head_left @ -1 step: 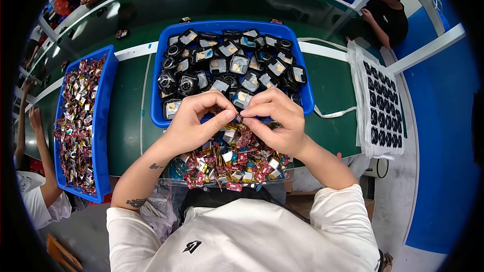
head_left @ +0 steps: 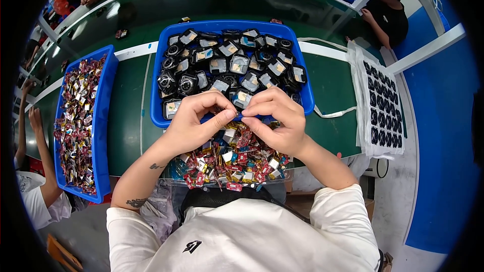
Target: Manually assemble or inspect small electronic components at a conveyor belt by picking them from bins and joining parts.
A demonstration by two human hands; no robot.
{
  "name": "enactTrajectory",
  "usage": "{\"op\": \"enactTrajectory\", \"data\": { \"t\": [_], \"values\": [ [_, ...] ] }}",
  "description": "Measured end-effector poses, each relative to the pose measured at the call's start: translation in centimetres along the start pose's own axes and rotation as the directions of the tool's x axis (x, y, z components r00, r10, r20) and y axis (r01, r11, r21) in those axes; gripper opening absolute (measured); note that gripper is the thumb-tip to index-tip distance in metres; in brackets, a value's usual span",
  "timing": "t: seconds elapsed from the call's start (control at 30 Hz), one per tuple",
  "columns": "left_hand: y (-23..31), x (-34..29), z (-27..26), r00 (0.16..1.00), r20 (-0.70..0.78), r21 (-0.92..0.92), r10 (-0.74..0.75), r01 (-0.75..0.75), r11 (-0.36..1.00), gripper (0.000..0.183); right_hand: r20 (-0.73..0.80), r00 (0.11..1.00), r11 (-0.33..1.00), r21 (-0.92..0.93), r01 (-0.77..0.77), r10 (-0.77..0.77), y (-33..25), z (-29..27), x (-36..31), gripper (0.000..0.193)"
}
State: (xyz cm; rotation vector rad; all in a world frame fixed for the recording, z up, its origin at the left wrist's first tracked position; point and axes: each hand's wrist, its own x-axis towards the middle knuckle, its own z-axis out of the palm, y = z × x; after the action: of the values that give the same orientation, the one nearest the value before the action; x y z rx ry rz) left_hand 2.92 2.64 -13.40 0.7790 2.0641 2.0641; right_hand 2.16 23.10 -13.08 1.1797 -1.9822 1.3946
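Note:
My left hand (head_left: 199,121) is closed, with thumb and index finger pinched together above the near edge of a blue bin (head_left: 156,102). A small dark red part (head_left: 219,110), perhaps a circuit board, shows inside its curled fingers. Fingertip to fingertip with it, my right hand (head_left: 280,123) also pinches; what it grips is too small or hidden to name. Black smartwatch-like cases (head_left: 239,64) fill the bin, many showing a pale, squarish inside. Below my hands lies a heap of small red circuit boards (head_left: 243,158) mixed with silver and yellow pieces.
To the left, a long blue bin (head_left: 102,136) holds more red boards and silver pieces. White sheets bearing rows of black parts (head_left: 385,106) lie at the right. A green bench (head_left: 126,106) runs beneath, with a white rail (head_left: 322,49) across it. Other people work around it.

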Motion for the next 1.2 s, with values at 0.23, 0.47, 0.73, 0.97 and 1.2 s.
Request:
{"op": "enactTrajectory", "data": {
  "t": [0.23, 0.47, 0.73, 0.97, 1.2],
  "values": [
    [0.1, 0.0, -0.2, 1.000, 0.021, 0.177, 0.007, -0.011, 0.984, 0.011, 0.008, 0.999, 0.995, -0.090, 0.037, -0.037, -0.3, 0.0, 0.3, 0.018],
    [0.1, -0.1, 0.1, 0.995, -0.057, 0.163, 0.084, -0.074, 0.984, 0.011, -0.079, 0.994, 0.993, -0.080, -0.085, 0.079, 0.0, 0.0, 0.2, 0.014],
    [0.3, -0.1, 0.3, 0.995, -0.104, 0.086, -0.002, 0.011, 0.996, 0.010, 0.007, 0.976, 0.976, 0.018, -0.216, 0.216, 0.4, 0.0, -0.2, 0.007],
    [0.0, 0.2, -0.4, 0.958, -0.238, -0.202, -0.161, 0.113, 0.973, 0.011, -0.057, 0.952, 0.952, -0.035, -0.303, 0.301, -0.3, -0.5, 0.2, 0.033],
    [0.0, 0.0, -0.5, 0.946, -0.263, -0.231, -0.188, 0.128, 0.964, 0.011, 0.249, 0.911, 0.809, -0.572, -0.136, 0.329, 1.6, -1.6, 2.0, 0.022]
  ]
}}
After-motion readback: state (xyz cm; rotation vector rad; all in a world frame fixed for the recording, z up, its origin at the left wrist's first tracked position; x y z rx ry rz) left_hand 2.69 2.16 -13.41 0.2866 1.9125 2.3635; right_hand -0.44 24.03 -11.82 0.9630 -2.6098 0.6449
